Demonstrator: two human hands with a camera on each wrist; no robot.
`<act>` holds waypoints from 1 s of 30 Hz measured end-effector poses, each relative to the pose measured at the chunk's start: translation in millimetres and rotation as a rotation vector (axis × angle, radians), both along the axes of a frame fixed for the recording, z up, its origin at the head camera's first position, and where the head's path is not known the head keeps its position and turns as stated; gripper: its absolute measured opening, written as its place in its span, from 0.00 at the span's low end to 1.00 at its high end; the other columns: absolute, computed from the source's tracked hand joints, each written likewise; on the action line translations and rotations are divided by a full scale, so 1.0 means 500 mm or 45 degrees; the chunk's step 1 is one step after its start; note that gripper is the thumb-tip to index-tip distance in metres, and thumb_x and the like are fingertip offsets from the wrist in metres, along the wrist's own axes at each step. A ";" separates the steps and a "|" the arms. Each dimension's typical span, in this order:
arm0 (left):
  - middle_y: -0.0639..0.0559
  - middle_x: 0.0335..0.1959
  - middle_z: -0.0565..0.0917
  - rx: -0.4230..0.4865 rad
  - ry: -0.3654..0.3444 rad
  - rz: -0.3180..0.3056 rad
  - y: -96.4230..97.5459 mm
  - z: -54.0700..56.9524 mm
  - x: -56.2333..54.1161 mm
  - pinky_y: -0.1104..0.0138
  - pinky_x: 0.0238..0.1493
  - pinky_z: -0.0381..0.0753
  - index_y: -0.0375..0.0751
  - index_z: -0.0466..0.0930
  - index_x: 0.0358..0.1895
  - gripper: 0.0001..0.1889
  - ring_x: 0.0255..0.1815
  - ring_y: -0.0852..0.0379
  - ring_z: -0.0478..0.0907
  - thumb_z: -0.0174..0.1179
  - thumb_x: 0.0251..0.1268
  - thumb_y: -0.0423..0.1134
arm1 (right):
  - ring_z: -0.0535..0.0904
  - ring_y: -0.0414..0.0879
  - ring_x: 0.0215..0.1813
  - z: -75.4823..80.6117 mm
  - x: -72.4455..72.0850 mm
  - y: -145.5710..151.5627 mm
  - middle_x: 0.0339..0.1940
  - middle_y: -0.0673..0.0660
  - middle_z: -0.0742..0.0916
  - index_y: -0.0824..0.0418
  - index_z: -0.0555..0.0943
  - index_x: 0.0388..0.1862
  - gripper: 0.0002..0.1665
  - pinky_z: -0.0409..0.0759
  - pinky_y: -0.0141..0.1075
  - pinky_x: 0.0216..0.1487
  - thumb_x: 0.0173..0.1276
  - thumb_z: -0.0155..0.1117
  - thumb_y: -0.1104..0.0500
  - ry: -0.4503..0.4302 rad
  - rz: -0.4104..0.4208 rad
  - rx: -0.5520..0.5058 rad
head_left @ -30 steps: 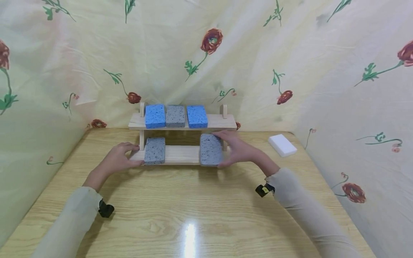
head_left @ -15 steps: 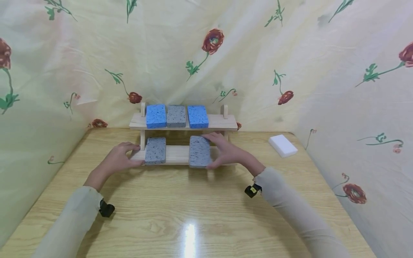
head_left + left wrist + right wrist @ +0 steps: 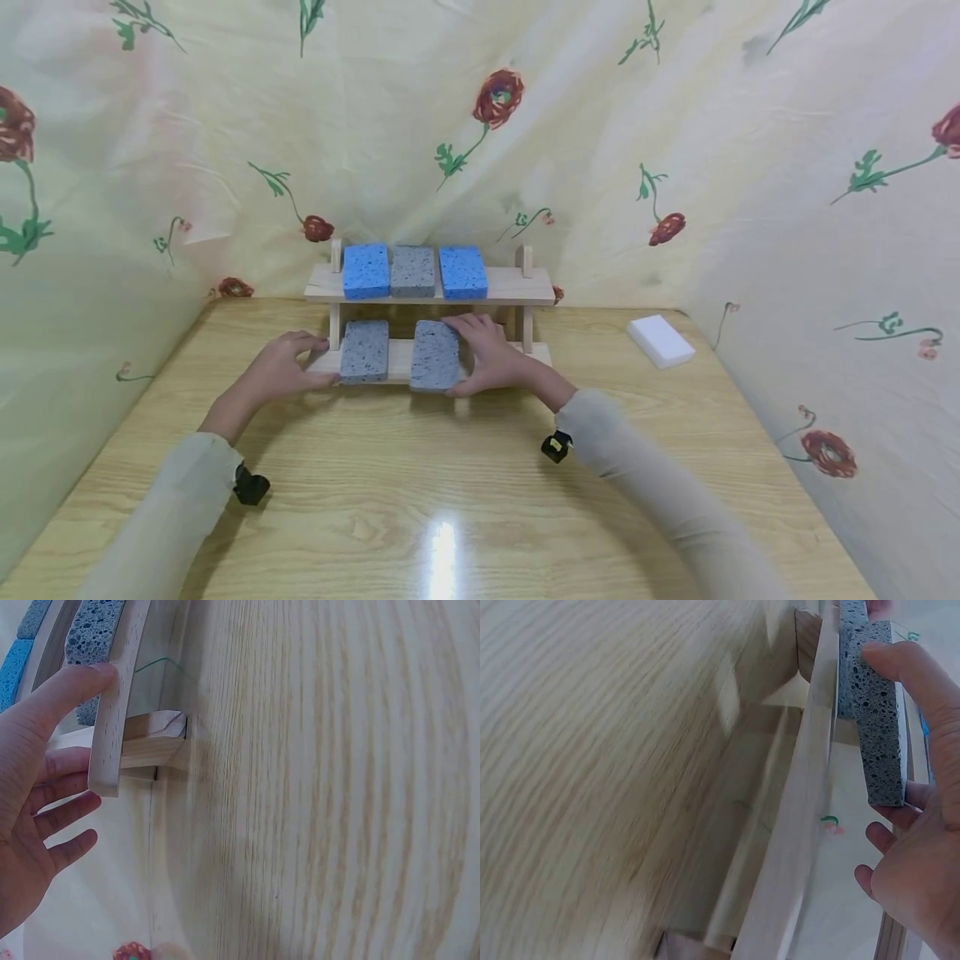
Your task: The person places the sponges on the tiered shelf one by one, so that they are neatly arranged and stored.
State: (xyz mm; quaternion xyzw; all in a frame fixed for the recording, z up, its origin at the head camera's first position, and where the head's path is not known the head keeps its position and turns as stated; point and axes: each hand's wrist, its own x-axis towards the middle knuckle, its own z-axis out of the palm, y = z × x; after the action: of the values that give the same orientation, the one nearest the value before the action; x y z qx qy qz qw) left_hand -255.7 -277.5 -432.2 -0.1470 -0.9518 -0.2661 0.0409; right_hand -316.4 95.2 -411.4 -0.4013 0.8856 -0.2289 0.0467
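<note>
My right hand (image 3: 491, 358) grips a grey speckled sponge (image 3: 435, 357) by its right side, over the lower board of a two-tier wooden shelf (image 3: 525, 287). In the right wrist view, the thumb lies on the near edge of this sponge (image 3: 877, 727), fingers behind. At the lower board's left end, my left hand (image 3: 281, 367) holds the shelf; the left wrist view has its thumb on the board's front edge (image 3: 112, 742) and fingers behind. Another grey sponge (image 3: 364, 352) stands on the lower board beside the left hand, a narrow gap from the held one.
On the upper board stand a blue sponge (image 3: 366, 272), a grey sponge (image 3: 413, 272) and a second blue sponge (image 3: 463, 273). A white block (image 3: 661, 341) lies on the wooden table (image 3: 360, 517) to the right. Flower-printed cloth (image 3: 405, 108) hangs behind and at both sides.
The right hand has carried its grey sponge leftward along the lower board, from the right end toward the other grey sponge. The left hand has stayed at the shelf's left end.
</note>
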 end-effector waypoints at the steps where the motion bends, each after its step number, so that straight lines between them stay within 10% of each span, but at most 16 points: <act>1: 0.28 0.60 0.81 0.001 -0.001 -0.002 0.001 0.000 0.000 0.38 0.65 0.75 0.27 0.82 0.58 0.36 0.63 0.29 0.76 0.76 0.54 0.52 | 0.61 0.57 0.71 -0.001 0.000 -0.004 0.76 0.60 0.69 0.58 0.55 0.82 0.71 0.62 0.58 0.70 0.45 0.82 0.38 -0.004 -0.002 0.009; 30: 0.29 0.61 0.81 -0.004 -0.023 0.005 0.002 0.005 0.003 0.38 0.65 0.75 0.28 0.82 0.59 0.36 0.64 0.29 0.76 0.76 0.54 0.53 | 0.59 0.56 0.74 -0.002 -0.026 -0.062 0.79 0.58 0.65 0.55 0.52 0.84 0.70 0.54 0.67 0.77 0.49 0.80 0.38 -0.168 -0.015 0.128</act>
State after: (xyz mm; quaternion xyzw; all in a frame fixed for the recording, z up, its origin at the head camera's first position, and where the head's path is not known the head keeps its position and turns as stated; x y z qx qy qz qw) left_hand -254.3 -276.7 -429.6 -0.1428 -0.9528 -0.2658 0.0328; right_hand -329.4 64.4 -412.3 -0.3774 0.8933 -0.2103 0.1236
